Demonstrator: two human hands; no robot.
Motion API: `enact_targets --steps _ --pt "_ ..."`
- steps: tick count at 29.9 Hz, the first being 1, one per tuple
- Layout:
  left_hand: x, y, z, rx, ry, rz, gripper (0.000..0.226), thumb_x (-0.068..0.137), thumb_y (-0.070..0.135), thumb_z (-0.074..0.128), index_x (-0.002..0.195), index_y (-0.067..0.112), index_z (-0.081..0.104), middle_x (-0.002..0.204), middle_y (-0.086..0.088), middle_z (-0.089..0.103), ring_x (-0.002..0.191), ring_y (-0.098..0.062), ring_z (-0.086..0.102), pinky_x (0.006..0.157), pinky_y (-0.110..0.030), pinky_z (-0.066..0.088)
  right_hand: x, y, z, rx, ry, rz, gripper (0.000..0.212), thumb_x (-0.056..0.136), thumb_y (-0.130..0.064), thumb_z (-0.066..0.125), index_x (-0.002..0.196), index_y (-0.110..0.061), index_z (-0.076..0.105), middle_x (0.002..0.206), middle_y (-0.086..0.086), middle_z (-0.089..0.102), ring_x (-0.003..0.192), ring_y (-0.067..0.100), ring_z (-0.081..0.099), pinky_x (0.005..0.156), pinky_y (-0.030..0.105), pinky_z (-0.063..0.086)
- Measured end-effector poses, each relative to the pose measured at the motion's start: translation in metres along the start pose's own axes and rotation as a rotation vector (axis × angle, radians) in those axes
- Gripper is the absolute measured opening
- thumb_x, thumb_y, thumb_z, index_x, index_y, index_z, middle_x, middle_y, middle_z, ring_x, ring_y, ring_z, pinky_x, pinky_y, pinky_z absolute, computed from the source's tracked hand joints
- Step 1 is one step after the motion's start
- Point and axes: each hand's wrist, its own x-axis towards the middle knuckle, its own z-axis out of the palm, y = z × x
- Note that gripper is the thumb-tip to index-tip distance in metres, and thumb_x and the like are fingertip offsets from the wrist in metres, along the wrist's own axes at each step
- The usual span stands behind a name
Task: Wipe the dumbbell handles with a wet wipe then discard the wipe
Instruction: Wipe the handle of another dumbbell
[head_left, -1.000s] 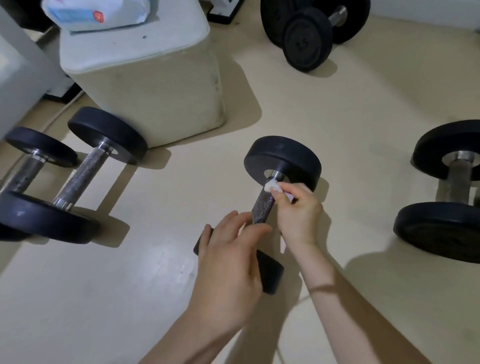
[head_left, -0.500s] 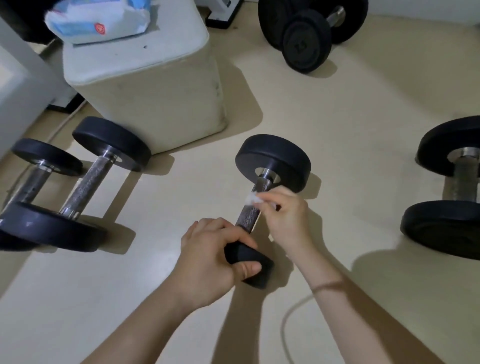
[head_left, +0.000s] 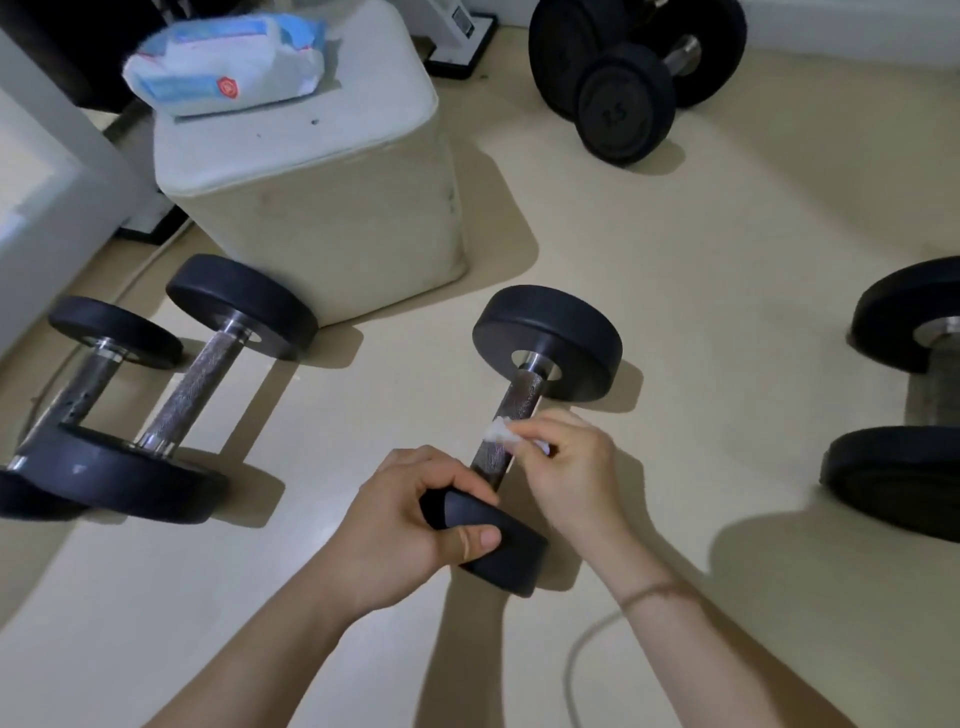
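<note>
Pinching a small crumpled wet wipe (head_left: 500, 430) between thumb and fingertips, your right hand (head_left: 571, 467) presses it against the knurled metal handle (head_left: 511, 421) of the dumbbell (head_left: 524, 415) lying on the floor (head_left: 701, 234) in the middle of the view, about halfway along the bar. Your left hand (head_left: 400, 525) has its grip closed over the near black weight head (head_left: 488, 535), fingers curled across the top edge and thumb laid on its outer face. The dumbbell runs diagonally, its far head (head_left: 548, 340) resting on the floor up and to the right of the near one. To the left, two more dumbbells lie side by side: a knurled-handle dumbbell (head_left: 192, 395) and, just beyond it at the left edge, a smooth-handle dumbbell (head_left: 88, 384) with small holes along its bar. Far behind those stands a cream padded block (head_left: 332, 208), with an opened blue and white wipes packet (head_left: 228, 62) resting on its top toward the far left corner. Farther off, near the wall, a pair of black dumbbells (head_left: 634, 83) stand close together, the nearer head marked with a number. At the right edge, a larger dumbbell (head_left: 904, 415) is partly cut off by the frame. A pale cable (head_left: 582, 660) curves across the floor under your right forearm, which wears a thin band (head_left: 654, 592) at the wrist.
</note>
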Motion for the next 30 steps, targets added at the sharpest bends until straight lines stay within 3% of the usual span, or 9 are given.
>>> enact_targets --steps 3,7,11,14,19,23,26,28,30 --pt "0.003 -0.005 0.002 0.012 -0.002 -0.007 0.025 0.059 0.038 0.077 0.083 0.041 0.07 0.093 0.019 0.062 0.107 -0.002 0.047 0.085 -0.019 0.039 0.019 0.004 0.0 -0.023 0.155 0.063 0.009 0.078 -0.014 0.075 0.071 -0.01 0.072 0.065 -0.011 0.053 0.065 -0.003 0.052 0.06 0.004 0.033" --pt "0.001 -0.003 -0.002 -0.054 -0.003 -0.003 0.025 0.059 0.037 0.078 0.083 0.04 0.07 0.093 0.018 0.062 0.107 -0.006 0.05 0.087 -0.025 0.044 -0.009 -0.003 0.003 -0.003 -0.094 -0.018 0.007 0.073 -0.005 0.077 0.071 -0.011 0.074 0.068 -0.015 0.057 0.067 -0.004 0.056 0.063 0.006 0.038" --pt "0.007 -0.004 -0.014 -0.16 -0.092 -0.052 0.019 0.062 0.027 0.079 0.08 0.028 0.073 0.091 0.008 0.065 0.091 -0.012 0.062 0.073 -0.026 0.052 0.031 -0.002 0.01 -0.014 0.072 0.022 0.004 0.077 -0.007 0.075 0.075 -0.004 0.073 0.084 -0.004 0.057 0.07 -0.006 0.055 0.067 0.001 0.038" --pt "0.007 -0.003 -0.022 -0.229 -0.1 -0.065 0.02 0.062 0.022 0.079 0.082 0.021 0.073 0.091 0.001 0.068 0.085 -0.015 0.065 0.07 -0.026 0.054 0.016 -0.009 0.017 -0.11 -0.004 -0.122 0.004 0.08 -0.008 0.073 0.079 -0.004 0.072 0.086 0.004 0.061 0.076 0.002 0.055 0.068 0.001 0.039" --pt "0.01 -0.01 -0.025 -0.265 -0.105 -0.114 0.023 0.064 0.018 0.077 0.086 0.014 0.072 0.093 -0.001 0.067 0.086 -0.014 0.065 0.069 -0.02 0.05 0.034 -0.01 0.016 -0.204 -0.039 -0.173 0.01 0.081 -0.001 0.066 0.084 -0.007 0.073 0.09 0.008 0.061 0.079 0.018 0.062 0.074 0.028 0.053" --pt "0.009 -0.013 -0.022 -0.317 -0.042 -0.096 0.022 0.061 0.015 0.077 0.083 0.014 0.074 0.095 0.003 0.066 0.089 -0.01 0.062 0.071 -0.016 0.047 0.005 -0.017 0.009 -0.224 -0.255 -0.242 0.013 0.079 -0.002 0.065 0.08 -0.012 0.074 0.081 0.005 0.061 0.071 0.015 0.058 0.067 0.023 0.048" --pt "0.013 -0.017 -0.024 -0.313 -0.029 -0.116 0.022 0.059 0.017 0.077 0.081 0.015 0.075 0.098 0.005 0.066 0.091 -0.007 0.061 0.07 -0.014 0.047 0.047 -0.007 0.012 -0.263 -0.023 -0.238 0.01 0.079 -0.002 0.064 0.081 -0.006 0.073 0.082 0.01 0.059 0.072 0.02 0.059 0.069 0.015 0.043" --pt "0.012 -0.017 -0.026 -0.308 -0.038 -0.152 0.022 0.058 0.019 0.076 0.08 0.017 0.075 0.103 0.006 0.064 0.095 -0.005 0.06 0.07 -0.013 0.046 0.039 -0.006 0.016 -0.252 -0.013 -0.19 0.009 0.079 -0.001 0.065 0.078 -0.007 0.072 0.082 0.01 0.058 0.073 0.025 0.061 0.07 0.021 0.047" --pt "0.01 -0.014 -0.028 -0.296 -0.015 -0.17 0.022 0.058 0.021 0.074 0.08 0.022 0.075 0.109 0.006 0.062 0.1 -0.003 0.057 0.073 -0.012 0.044 0.009 -0.009 0.016 -0.229 -0.158 -0.217 0.011 0.079 -0.001 0.066 0.076 -0.011 0.071 0.08 0.007 0.058 0.07 0.022 0.059 0.065 0.033 0.05"
